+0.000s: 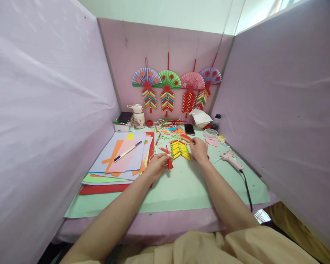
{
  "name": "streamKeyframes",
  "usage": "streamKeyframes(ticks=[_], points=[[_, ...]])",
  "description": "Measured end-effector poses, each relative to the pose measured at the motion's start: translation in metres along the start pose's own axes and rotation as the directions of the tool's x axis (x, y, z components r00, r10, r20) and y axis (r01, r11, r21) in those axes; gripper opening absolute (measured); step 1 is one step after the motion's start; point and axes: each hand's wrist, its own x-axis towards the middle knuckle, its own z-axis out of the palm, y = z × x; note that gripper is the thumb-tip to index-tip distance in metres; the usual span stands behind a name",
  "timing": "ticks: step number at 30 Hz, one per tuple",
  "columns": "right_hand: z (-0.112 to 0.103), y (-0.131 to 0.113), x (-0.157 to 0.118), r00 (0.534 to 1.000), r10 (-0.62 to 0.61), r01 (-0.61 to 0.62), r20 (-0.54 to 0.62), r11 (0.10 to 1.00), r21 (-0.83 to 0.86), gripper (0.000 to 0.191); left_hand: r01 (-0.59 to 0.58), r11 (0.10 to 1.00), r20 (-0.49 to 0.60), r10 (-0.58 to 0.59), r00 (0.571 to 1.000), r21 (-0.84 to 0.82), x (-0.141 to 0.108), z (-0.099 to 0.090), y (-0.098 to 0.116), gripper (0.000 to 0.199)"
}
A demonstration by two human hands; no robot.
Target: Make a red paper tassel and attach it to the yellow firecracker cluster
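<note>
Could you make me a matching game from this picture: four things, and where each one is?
1. Nearest tassel
2. White pen
3. Glue gun
4. Fans

A. hanging against the back wall
B. right of the right hand
C. on the paper stack
D. in the left hand

Pairs: 1-D, 2-C, 3-B, 4-A
</note>
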Motion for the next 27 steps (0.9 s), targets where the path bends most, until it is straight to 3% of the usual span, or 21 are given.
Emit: streamKeyframes(ticks=[5, 9, 11, 13, 16, 17, 18, 20, 24, 27], points=[[-0.033, 0.050, 0.048, 0.953, 0.290, -0.292, -0.092, 0.956, -0.012, 0.035, 0.017, 1.000, -0.024, -0.018, 1.000, -0.007, 0.000, 0.001, 0.000, 0.019], [-0.036, 0.061, 0.042, 0.928, 0.364, -0.362, -0.080, 0.931, 0.040, 0.039, 0.034, 0.999, -0.033, -0.035, 0.999, -0.015, 0.003, 0.000, -0.004, 0.022], [-0.028, 0.049, 0.027, 0.945, 0.324, -0.319, -0.034, 0.941, 0.112, 0.042, 0.033, 0.999, -0.021, -0.033, 0.999, -0.032, 0.005, -0.001, -0.005, 0.023], [-0.018, 0.028, 0.010, 0.972, 0.216, -0.232, 0.090, 0.947, 0.225, 0.041, 0.023, 0.997, -0.004, -0.024, 1.000, -0.068, 0.006, -0.002, -0.006, 0.026], [-0.002, -0.009, -0.016, 0.956, 0.012, -0.135, 0.294, 0.905, 0.403, 0.041, -0.007, 0.992, 0.032, 0.011, 0.999, -0.127, 0.006, -0.003, -0.005, 0.035], [0.002, -0.020, -0.025, 0.932, -0.062, -0.124, 0.356, 0.870, 0.476, 0.046, -0.014, 0.990, 0.047, 0.021, 0.999, -0.141, 0.005, -0.003, -0.004, 0.037], [0.006, -0.029, -0.032, 0.880, -0.171, -0.166, 0.443, 0.763, 0.625, 0.049, -0.021, 0.988, 0.061, 0.030, 0.998, -0.153, 0.005, -0.003, -0.003, 0.039], [0.011, -0.042, -0.046, 0.812, -0.288, -0.273, 0.507, 0.580, 0.767, 0.046, -0.029, 0.983, 0.078, 0.043, 0.996, -0.181, 0.004, -0.003, -0.003, 0.038], [0.016, -0.046, -0.058, 0.726, -0.333, -0.519, 0.602, 0.308, 0.797, 0.030, -0.051, 0.972, 0.072, 0.069, 0.995, -0.231, 0.003, -0.002, -0.003, 0.033], [0.016, -0.044, -0.059, 0.682, -0.357, -0.610, 0.639, 0.205, 0.765, 0.023, -0.024, 0.971, 0.089, 0.046, 0.995, -0.237, 0.002, -0.001, -0.002, 0.032]])
